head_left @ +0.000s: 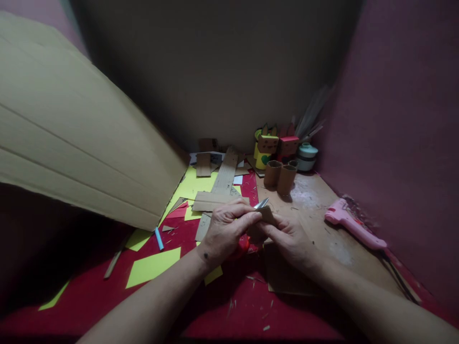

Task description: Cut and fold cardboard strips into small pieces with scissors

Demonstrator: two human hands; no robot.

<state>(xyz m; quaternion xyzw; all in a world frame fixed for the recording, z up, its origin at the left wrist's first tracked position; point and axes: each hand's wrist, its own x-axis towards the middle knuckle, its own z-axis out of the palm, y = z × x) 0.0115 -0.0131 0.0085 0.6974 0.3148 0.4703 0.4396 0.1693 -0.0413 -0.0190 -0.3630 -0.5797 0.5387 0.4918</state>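
My left hand (229, 229) and my right hand (287, 236) meet over the red mat, both with fingers pinched. Between them sits a small piece of brown cardboard (267, 213), with a silvery blade tip (261, 203) poking up beside it. A red handle (244, 243) shows under my left palm; it looks like scissors, but I cannot tell which hand grips it. The left fingers pinch at the cardboard's left edge, the right fingers hold it from below.
A large cardboard sheet (71, 129) leans at the left. Yellow paper pieces (152, 265), cardboard strips (222, 184) and a blue pen (158, 239) lie on the red mat. Two cardboard tubes (279, 177), small box figures (278, 143), a tape roll (307, 156) and a pink glue gun (353, 224) stand right.
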